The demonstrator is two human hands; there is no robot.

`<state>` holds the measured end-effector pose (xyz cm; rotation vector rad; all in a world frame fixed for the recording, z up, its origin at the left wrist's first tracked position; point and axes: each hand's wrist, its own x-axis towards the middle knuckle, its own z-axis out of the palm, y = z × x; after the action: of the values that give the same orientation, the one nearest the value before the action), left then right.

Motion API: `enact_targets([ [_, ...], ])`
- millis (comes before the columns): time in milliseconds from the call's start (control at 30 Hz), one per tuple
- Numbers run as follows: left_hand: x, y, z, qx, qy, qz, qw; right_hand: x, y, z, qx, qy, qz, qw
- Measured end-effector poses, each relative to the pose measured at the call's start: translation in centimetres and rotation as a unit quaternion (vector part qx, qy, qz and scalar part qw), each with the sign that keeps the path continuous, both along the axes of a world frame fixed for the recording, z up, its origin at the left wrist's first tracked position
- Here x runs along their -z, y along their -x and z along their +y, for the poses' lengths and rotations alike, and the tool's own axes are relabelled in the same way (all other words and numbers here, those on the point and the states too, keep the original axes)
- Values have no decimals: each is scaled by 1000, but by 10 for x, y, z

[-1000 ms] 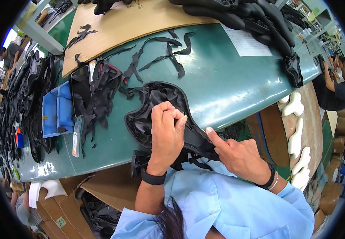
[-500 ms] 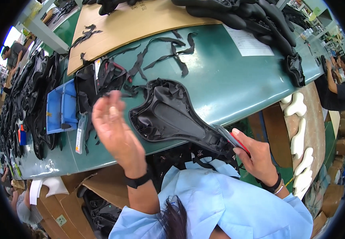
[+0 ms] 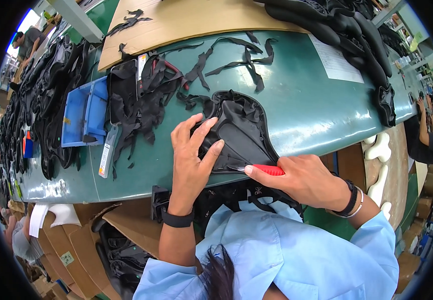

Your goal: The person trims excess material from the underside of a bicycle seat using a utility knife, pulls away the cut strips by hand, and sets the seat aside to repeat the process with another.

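Observation:
A black bicycle saddle lies underside up near the table's front edge, loose cover material bunched along its wide rear. Spread along its left side is my left hand, fingers stretched and thumb apart, touching the saddle. My right hand is closed around a red-handled utility knife. The knife's tip points left and meets the saddle's near edge; exactly where the blade sits is too small to tell. Beyond my left hand, black trimmed strips are heaped beside red-handled pliers or scissors.
A blue bin and a spare-blade case stand to the left, near piled black covers. Cardboard, a paper sheet and stacked saddles are at the back. A co-worker is at far right.
My left hand has come down from the air onto the saddle. My right hand has moved left along the saddle with the knife. The view has shifted slightly.

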<state>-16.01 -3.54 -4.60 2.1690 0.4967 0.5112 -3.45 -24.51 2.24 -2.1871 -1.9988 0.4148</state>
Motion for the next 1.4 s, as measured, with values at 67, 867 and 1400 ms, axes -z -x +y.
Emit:
enact_targets([
  [67,2,1,-1,-4,8,-3,1000,-1,-1,-1,-4,15,1,1000],
  [867,-39,-19,-22,311,-282,-3,907,14,20,-65,244,-83,47,965],
  [1400,-42,-45,-18,430,-250,-9,868,40,24,-47,277,-145,112,943],
])
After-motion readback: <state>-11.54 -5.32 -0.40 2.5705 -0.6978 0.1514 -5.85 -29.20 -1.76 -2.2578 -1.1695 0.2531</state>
